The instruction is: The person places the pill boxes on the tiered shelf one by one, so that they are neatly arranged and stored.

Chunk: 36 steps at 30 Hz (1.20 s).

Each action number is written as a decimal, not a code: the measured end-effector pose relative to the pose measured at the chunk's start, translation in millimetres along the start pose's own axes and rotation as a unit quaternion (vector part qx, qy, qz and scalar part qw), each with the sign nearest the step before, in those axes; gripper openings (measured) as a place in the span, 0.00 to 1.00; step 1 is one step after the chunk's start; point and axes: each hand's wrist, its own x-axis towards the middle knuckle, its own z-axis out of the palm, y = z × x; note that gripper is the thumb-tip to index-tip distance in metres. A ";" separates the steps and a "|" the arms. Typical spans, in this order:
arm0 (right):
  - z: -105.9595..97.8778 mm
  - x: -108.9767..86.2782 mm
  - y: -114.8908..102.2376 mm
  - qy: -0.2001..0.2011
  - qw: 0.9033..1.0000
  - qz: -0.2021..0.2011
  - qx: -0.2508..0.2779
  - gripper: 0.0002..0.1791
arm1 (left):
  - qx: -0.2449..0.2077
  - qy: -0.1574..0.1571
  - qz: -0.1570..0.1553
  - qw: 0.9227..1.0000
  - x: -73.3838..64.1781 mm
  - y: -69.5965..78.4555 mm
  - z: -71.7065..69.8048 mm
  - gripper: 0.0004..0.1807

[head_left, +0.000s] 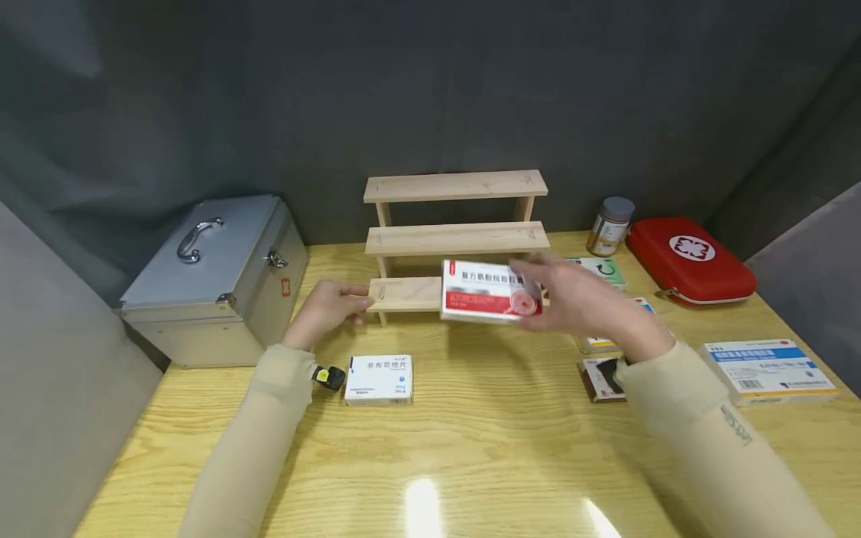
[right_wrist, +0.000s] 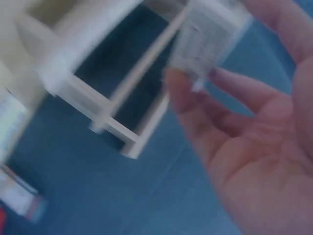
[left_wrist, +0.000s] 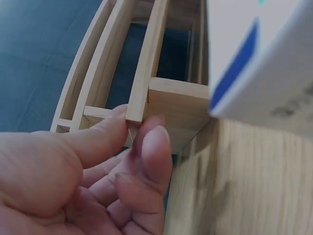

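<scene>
Head view: left hand [head_left: 329, 307] is pinching the wooden rack [head_left: 457, 238], likely steadying it, while right hand [head_left: 573, 299] is gripping a red-and-white box [head_left: 480, 290] by one end.

A case [head_left: 214, 278] is standing at the left; a jar [head_left: 610, 227] (grey-lidded) is standing beside a red pouch [head_left: 693, 263].

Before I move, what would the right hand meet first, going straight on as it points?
Most likely the pale wooden three-tiered rack; the red-and-white rectangular box held in the right hand would probably touch it first. Which tier, depth leaves unclear.
</scene>
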 end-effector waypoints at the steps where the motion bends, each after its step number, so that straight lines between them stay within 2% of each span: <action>1: -10.0 10.4 -0.3 0.012 1.000 -0.006 -0.002 0.46 | -0.005 -0.004 -0.002 1.000 0.7 -0.5 -0.5 0.22; 3: -27.9 35.9 -1.7 0.032 0.999 -0.022 0.002 0.46 | -0.018 -0.008 -0.007 1.000 1.2 -1.5 -0.5 0.19; 5: -42.1 64.9 -3.9 0.031 0.999 -0.023 -0.001 0.46 | -0.033 -0.012 -0.012 0.999 1.2 -2.6 0.6 0.18; 8: -56.7 107.5 -9.9 0.000 1.000 -0.004 -0.015 0.48 | -0.044 -0.016 -0.022 0.999 0.9 -4.3 4.5 0.17; 11: -64.0 145.2 -19.4 -0.041 0.998 0.036 -0.026 0.50 | -0.045 -0.014 -0.025 0.999 0.5 -6.0 8.0 0.16; 16: -64.7 189.2 -33.1 -0.083 0.994 0.071 -0.020 0.48 | -0.051 -0.011 -0.027 0.998 -1.0 -8.6 11.6 0.15; 21: -61.3 207.0 -35.9 -0.098 0.992 0.066 -0.045 0.41 | -0.060 -0.015 -0.031 0.998 -4.0 -8.6 14.3 0.17; 28: -61.1 211.9 -31.7 -0.103 0.990 0.067 -0.064 0.33 | -0.065 -0.004 -0.034 0.997 -7.6 -6.6 13.8 0.16; 36: -60.3 214.3 -28.7 -0.096 0.992 0.064 -0.049 0.35 | -0.063 -0.004 -0.034 0.997 -8.4 -5.9 11.6 0.16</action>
